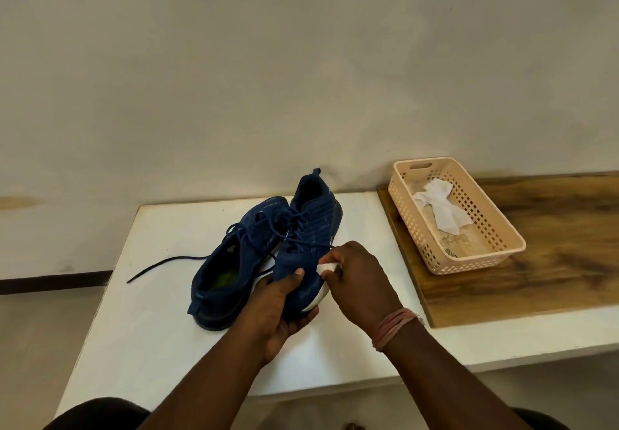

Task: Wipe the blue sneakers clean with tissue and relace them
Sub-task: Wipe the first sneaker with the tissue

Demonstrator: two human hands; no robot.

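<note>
I am seeing two blue sneakers (268, 255) lying on the tabletop (160, 295); my left hand (278, 309) is gripping one's toe, hiding it, my right hand (358, 282) pinching one tissue wad (326, 268).

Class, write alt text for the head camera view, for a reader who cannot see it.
A person's left hand grips the toe of a blue sneaker while the right hand pinches a wad of tissue against it. The second sneaker lies alongside on a white table, one lace trailing left; a peach basket holding used tissues sits to the right.
</note>
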